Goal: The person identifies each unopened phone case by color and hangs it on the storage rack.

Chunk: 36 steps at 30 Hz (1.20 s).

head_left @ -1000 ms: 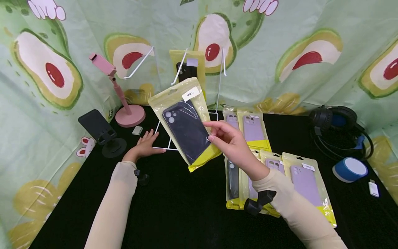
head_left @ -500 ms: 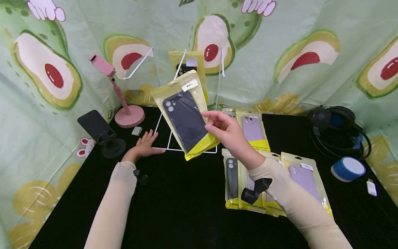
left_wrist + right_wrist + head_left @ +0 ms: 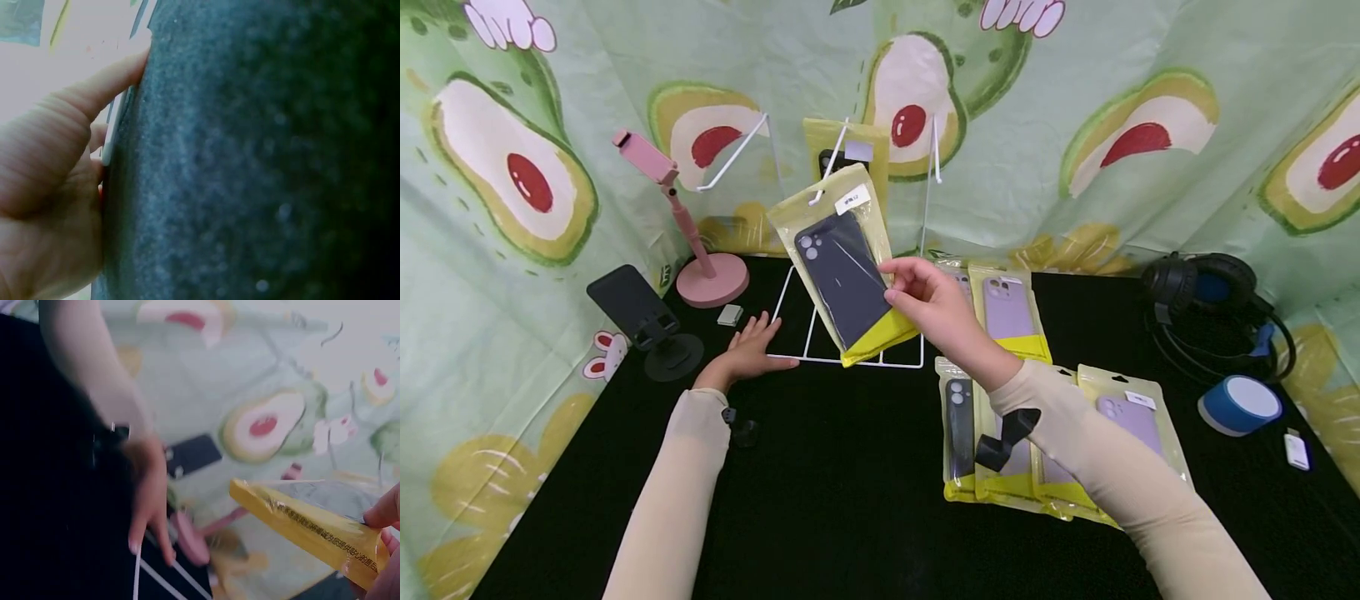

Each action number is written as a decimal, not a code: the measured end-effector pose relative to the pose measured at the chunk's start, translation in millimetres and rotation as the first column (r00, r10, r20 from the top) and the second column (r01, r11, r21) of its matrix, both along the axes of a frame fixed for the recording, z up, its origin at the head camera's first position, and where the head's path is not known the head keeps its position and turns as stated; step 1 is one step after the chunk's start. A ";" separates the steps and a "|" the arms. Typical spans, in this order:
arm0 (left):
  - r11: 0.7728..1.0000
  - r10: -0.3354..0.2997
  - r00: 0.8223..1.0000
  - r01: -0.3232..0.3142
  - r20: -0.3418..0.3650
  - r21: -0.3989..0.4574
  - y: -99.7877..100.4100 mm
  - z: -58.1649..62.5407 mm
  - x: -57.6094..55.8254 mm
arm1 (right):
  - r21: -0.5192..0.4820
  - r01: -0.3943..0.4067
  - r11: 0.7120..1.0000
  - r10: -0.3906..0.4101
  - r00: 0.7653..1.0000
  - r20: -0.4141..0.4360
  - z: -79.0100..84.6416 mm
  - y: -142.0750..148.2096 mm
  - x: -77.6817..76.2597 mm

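My right hand (image 3: 936, 304) pinches the right edge of a dark phone case in a clear-and-yellow bag (image 3: 842, 275), tilted in front of the white wire rack (image 3: 902, 366). The tip of the rack's middle hook (image 3: 832, 160) shows at the bag's hang hole; whether it passes through, I cannot tell. Another bagged dark case (image 3: 880, 150) hangs behind on that hook, partly covered. My left hand (image 3: 748, 350) rests at the rack base's front left corner, fingers spread, its thumb (image 3: 119, 78) along the white wire. In the right wrist view the held bag's yellow bottom (image 3: 312, 531) faces the camera.
Several bagged lilac and dark cases (image 3: 1011, 308) lie right of the rack. Farther right are headphones (image 3: 1206, 287), a blue-and-white cylinder (image 3: 1240, 406) and a small white stick (image 3: 1296, 450). A pink stand (image 3: 713, 279) and black phone stand (image 3: 634, 307) are left.
My right hand has moved the bagged case up and away from me, so its hang hole has come to the middle hook's tip. The left hand has stayed on the rack base.
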<state>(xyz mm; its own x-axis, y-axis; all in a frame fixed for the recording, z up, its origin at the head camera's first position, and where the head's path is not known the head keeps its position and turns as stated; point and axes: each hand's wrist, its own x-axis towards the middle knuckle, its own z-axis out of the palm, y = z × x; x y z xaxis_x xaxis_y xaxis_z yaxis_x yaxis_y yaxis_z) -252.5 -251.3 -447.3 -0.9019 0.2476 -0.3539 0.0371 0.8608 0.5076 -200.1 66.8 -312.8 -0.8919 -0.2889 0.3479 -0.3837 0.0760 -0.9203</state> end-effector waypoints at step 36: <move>0.999 0.013 1.000 -0.013 0.017 -0.031 1.5 -1.7 -1.9 | 0.046 0.204 0.978 -0.206 0.976 0.069 -38.0 5.4 -92.7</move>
<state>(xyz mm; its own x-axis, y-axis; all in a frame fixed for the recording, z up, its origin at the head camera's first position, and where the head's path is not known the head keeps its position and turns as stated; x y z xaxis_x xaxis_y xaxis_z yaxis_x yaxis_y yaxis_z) -254.3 -249.7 -449.0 -0.8986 0.2245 -0.3770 0.0172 0.8765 0.4811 -292.8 72.2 -350.8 -0.9562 -0.1093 0.2716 -0.2879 0.1822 -0.9402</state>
